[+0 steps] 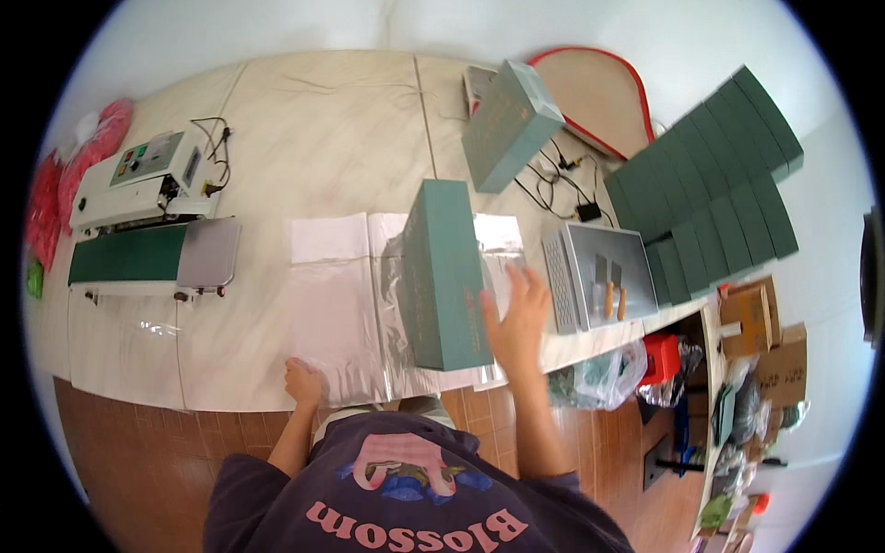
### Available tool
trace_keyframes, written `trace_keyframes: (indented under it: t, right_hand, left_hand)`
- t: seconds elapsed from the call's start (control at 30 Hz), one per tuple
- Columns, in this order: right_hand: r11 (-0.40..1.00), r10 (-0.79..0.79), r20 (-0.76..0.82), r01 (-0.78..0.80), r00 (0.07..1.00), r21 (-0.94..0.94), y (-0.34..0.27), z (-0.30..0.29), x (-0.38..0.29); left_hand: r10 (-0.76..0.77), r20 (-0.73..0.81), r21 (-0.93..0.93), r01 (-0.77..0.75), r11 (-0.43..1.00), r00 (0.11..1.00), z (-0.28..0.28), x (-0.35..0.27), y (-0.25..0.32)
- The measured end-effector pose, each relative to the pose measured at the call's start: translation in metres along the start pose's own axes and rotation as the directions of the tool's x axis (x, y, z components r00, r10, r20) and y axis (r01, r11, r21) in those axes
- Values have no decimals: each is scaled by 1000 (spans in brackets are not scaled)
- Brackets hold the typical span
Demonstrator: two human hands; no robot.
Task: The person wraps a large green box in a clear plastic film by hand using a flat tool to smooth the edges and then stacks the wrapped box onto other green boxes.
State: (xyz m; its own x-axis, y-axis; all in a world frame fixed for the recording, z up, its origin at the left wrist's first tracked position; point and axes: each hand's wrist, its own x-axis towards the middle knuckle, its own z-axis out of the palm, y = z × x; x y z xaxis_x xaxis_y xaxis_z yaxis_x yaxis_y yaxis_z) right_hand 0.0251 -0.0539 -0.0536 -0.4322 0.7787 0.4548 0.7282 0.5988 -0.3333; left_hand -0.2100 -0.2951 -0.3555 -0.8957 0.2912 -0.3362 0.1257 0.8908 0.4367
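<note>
A tall green box (446, 276) bearing writing stands before me on a sheet of clear plastic film (339, 311) spread over the table. My right hand (518, 318) is just right of the box, fingers spread, with nothing held; whether a fingertip touches the box I cannot tell. At the near left edge of the film is my left hand (303, 381), its fingers curled at the film's corner; whether they pinch it is unclear. A second green box (513, 128), with a clear wrap over its top, stands farther back on the right.
A band sealing machine (138, 180) with a green conveyor belt (131, 256) is at the left. Many green boxes (698, 180) are stacked at the right, beside a metal tray (577, 276) holding two wooden-handled blades (615, 301). Black cables (553, 183) lie behind it. Plastic bags (608, 377) hang by the table's edge.
</note>
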Motion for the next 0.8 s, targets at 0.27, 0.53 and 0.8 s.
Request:
trace_keyframes:
  t: [0.27, 0.53, 0.8]
  right_hand:
    - [962, 271, 187, -258, 944, -91, -1, 80, -54]
    - [970, 224, 106, -211, 969, -124, -2, 84, -53]
    - [965, 251, 111, -241, 962, -100, -4, 83, -53]
  left_hand:
    - [172, -52, -8, -172, 985, 984, 10, -7, -1]
    - [-9, 110, -480, 61, 875, 994, 22, 7, -14]
    - [-16, -24, -67, 14, 998, 1000, 11, -18, 26]
